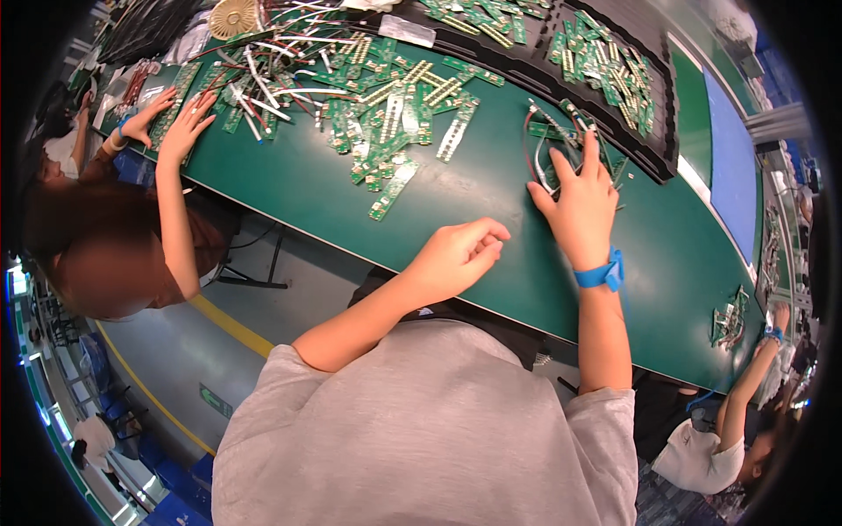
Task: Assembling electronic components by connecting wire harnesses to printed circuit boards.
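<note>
My right hand (579,203), with a blue band at the wrist, reaches over a small cluster of green circuit boards with wires (545,156). Its fingers are stretched apart and the tips rest on or just above the cluster, partly hiding it. My left hand (460,256) hovers over the near edge of the green table (517,272). Its fingers are curled in toward the thumb, and nothing shows in them. Ahead of it lies a loose heap of green circuit board strips (386,131), with one strip (395,189) at the heap's near end.
Behind my right hand stands a black tray (671,165) with several boards in it. White and red wires (263,92) lie tangled at the far left, beside a co-worker's hands (186,130). More wired boards (730,323) sit at the right, near another person's arm (754,359).
</note>
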Available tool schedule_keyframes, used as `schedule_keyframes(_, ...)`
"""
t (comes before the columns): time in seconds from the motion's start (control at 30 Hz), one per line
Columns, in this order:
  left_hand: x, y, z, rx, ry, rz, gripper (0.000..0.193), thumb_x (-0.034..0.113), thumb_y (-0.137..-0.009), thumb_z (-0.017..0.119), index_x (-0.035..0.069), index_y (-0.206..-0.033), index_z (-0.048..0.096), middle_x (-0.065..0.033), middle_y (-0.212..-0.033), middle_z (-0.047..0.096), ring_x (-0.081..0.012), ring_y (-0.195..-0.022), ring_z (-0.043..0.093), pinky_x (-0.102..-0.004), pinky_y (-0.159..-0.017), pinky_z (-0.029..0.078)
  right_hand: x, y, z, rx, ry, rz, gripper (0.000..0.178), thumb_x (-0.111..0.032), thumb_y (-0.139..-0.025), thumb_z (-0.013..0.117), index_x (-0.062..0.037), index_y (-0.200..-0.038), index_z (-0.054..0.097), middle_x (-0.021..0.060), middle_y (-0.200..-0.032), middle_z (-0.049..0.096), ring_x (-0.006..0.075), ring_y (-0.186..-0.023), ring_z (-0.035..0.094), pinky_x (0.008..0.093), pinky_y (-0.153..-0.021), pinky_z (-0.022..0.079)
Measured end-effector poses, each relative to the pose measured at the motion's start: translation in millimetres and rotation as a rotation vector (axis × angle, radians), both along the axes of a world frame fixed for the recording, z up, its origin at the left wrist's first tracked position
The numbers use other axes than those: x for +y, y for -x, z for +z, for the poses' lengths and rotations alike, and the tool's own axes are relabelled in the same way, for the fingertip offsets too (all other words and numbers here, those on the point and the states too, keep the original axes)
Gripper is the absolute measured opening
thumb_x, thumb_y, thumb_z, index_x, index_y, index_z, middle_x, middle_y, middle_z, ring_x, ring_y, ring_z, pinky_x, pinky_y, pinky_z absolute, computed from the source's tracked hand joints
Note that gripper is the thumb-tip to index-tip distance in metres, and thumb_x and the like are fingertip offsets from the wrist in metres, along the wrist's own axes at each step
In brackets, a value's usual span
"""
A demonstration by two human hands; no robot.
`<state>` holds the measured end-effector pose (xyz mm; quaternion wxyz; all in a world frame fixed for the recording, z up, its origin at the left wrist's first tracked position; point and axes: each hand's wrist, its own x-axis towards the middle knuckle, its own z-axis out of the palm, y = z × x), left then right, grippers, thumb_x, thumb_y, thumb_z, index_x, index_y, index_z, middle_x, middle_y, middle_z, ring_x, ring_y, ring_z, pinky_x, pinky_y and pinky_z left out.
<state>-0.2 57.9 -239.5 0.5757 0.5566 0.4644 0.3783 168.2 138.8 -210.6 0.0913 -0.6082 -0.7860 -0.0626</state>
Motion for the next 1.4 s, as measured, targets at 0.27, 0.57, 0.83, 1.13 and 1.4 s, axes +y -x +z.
schedule_keyframes(0.27,1.3,-1.2,0.4,-0.023,-0.003,-0.018,0.019,0.01,-0.086,0.052,-0.001,-0.101,0.054,-0.0064,-0.082,0.06,-0.0107,-0.072,0.058,-0.0239,-0.066,0.048,-52.9,-59.9,6.8,0.135,0.056,-0.071,0.044,-0.022,-0.065,0.07,-0.0041,-0.103,0.057,0.0196,-0.134,0.033,0.032,-0.108,0.048,0.0417,-0.08,0.039)
schedule_keyframes(0.57,2.4,6.7,1.9,-0.007,0.005,-0.04,0.017,0.004,-0.084,0.052,-0.002,-0.1,0.054,-0.0059,-0.08,0.06,-0.01,-0.071,0.057,-0.0228,-0.066,0.046,-88.5,-260.5,15.1,-0.385,-0.072,-0.795,0.056,-0.045,-0.072,0.064,-0.0159,-0.118,0.052,0.023,-0.14,0.021,0.0414,-0.123,0.03,0.0518,-0.09,0.033)
schedule_keyframes(0.83,0.0,8.0,-0.3,-0.074,0.019,0.007,0.018,0.008,-0.086,0.051,-0.001,-0.101,0.054,-0.0056,-0.08,0.06,-0.0097,-0.068,0.056,-0.0227,-0.064,0.047,-64.1,-161.0,29.8,0.077,-0.083,-0.391,0.046,-0.026,-0.077,0.064,-0.0058,-0.116,0.05,0.0217,-0.139,0.023,0.0352,-0.125,0.03,0.0449,-0.098,0.024)
schedule_keyframes(1.13,9.7,57.4,17.5,0.424,-0.453,0.528,0.016,0.002,-0.078,0.058,0.001,-0.094,0.058,-0.0039,-0.076,0.055,-0.0071,-0.06,0.048,-0.0216,-0.053,0.04,-24.9,-2.0,-3.0,0.466,0.021,0.34,0.037,-0.01,-0.069,0.063,-0.0034,-0.104,0.054,0.0202,-0.133,0.036,0.0358,-0.118,0.038,0.0428,-0.093,0.032)
schedule_keyframes(1.4,13.5,94.4,15.4,0.819,-0.387,0.667,0.038,0.015,-0.072,0.067,0.006,-0.106,0.053,-0.0109,-0.097,0.046,-0.0257,-0.087,0.047,-0.0352,-0.077,0.041,-11.6,72.3,-25.7,0.315,0.063,0.605,0.048,-0.024,-0.073,0.063,-0.007,-0.116,0.048,0.0157,-0.131,0.038,0.0388,-0.118,0.034,0.0482,-0.092,0.029)
